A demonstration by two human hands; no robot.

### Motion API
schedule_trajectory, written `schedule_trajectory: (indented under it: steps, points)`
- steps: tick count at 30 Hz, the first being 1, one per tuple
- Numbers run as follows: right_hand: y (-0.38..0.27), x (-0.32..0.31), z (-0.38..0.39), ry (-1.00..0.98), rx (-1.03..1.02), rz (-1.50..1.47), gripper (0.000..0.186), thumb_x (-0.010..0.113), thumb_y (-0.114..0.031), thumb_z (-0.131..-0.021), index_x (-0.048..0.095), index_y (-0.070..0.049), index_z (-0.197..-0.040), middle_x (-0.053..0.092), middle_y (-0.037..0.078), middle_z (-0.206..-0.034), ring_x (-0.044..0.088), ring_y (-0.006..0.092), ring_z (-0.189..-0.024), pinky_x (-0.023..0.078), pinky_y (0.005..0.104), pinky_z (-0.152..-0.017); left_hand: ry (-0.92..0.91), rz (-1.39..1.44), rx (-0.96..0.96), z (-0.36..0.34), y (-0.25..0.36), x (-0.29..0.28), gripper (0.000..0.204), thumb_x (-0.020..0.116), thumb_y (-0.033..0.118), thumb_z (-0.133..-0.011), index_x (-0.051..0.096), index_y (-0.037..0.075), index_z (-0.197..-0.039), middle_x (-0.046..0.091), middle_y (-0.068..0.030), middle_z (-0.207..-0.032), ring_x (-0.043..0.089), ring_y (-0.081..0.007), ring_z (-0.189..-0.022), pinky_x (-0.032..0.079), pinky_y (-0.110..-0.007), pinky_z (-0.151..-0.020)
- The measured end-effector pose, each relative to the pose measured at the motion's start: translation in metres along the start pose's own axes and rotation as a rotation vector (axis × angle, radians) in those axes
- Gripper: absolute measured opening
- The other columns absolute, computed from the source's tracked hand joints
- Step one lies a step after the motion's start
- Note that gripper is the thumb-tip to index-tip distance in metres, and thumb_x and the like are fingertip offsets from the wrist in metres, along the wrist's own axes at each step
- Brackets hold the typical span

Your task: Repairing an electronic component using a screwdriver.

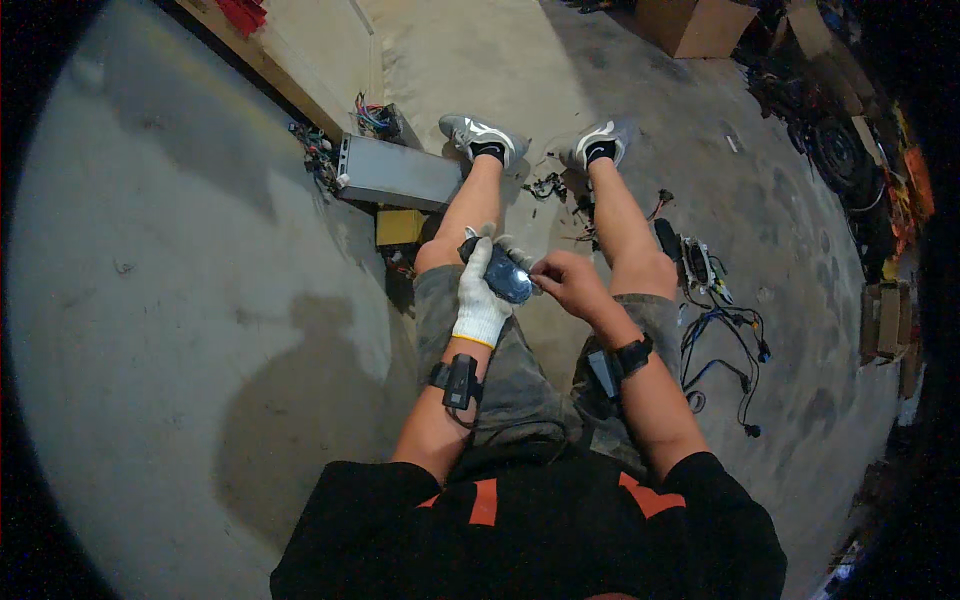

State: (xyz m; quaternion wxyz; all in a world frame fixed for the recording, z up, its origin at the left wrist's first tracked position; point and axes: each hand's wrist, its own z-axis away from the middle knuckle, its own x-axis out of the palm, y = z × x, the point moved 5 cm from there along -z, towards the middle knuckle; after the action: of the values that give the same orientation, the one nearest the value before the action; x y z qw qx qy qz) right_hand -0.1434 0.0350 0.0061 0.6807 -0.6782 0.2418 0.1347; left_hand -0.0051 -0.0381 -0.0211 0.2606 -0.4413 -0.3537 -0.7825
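A dark blue, glossy, rounded object point(509, 279) is between my hands, above the gap between my legs. My left hand point(478, 293), in a white knit glove with a yellow cuff edge, is closed around its left side. My bare right hand point(577, 284) is at the object's right edge, thumb and fingers pinched together. Whatever may be between those fingertips is too small to make out. A small bright glint shows on the object near them. The exact kind of the object cannot be told.
Left of my legs lie a grey metal box point(400, 172), a yellow block point(399, 227) and wire bundles point(372, 118). On the right are black cables with connectors point(735, 330) and an opened device point(697, 262). Small dark scraps point(548, 187) lie between my feet. A cardboard box point(695, 25) stands farther off.
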Motion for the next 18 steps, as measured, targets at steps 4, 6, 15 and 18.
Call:
schedule_trajectory:
  steps: [4, 6, 15, 18]
  points:
    - [-0.01, 0.0, 0.001, 0.014, -0.158, 0.133, 0.012, 0.07, -0.014, -0.082, 0.069, -0.006, -0.091, 0.065, 0.014, -0.085, 0.064, 0.0335, -0.075, 0.052, 0.0401, -0.068, -0.026, 0.003, -0.009, 0.001, -0.001, 0.002, 0.03, 0.056, 0.028, -0.098, 0.053, 0.016, -0.125, 0.067, -0.0087, -0.097, 0.066, -0.0258, -0.08, 0.055, -0.048, -0.081]
    - [-0.012, 0.001, 0.002, 0.005, -0.154, 0.136, 0.013, 0.07, -0.013, -0.081, 0.07, -0.007, -0.092, 0.065, 0.014, -0.085, 0.064, 0.0334, -0.076, 0.052, 0.04, -0.068, -0.012, -0.007, -0.001, 0.004, 0.0, 0.003, 0.03, 0.056, 0.029, -0.098, 0.053, 0.015, -0.125, 0.067, -0.0088, -0.096, 0.066, -0.0257, -0.08, 0.055, -0.048, -0.081]
    - [0.004, 0.007, 0.004, -0.053, -0.006, -0.193, 0.016, 0.07, -0.017, -0.087, 0.07, -0.004, -0.096, 0.067, 0.008, -0.079, 0.062, 0.0194, -0.068, 0.05, 0.0334, -0.064, 0.012, 0.003, 0.009, 0.005, 0.002, 0.006, 0.03, 0.057, 0.028, -0.098, 0.054, 0.017, -0.126, 0.066, -0.0067, -0.094, 0.064, -0.0231, -0.077, 0.056, -0.044, -0.073]
    - [0.01, 0.008, 0.004, -0.117, 0.154, -0.308, 0.018, 0.07, -0.021, -0.089, 0.07, -0.003, -0.095, 0.066, 0.004, -0.074, 0.058, 0.0116, -0.066, 0.048, 0.0294, -0.061, 0.041, -0.047, 0.022, 0.007, 0.003, 0.005, 0.031, 0.058, 0.029, -0.097, 0.054, 0.017, -0.126, 0.066, -0.0064, -0.094, 0.064, -0.023, -0.077, 0.056, -0.044, -0.072]
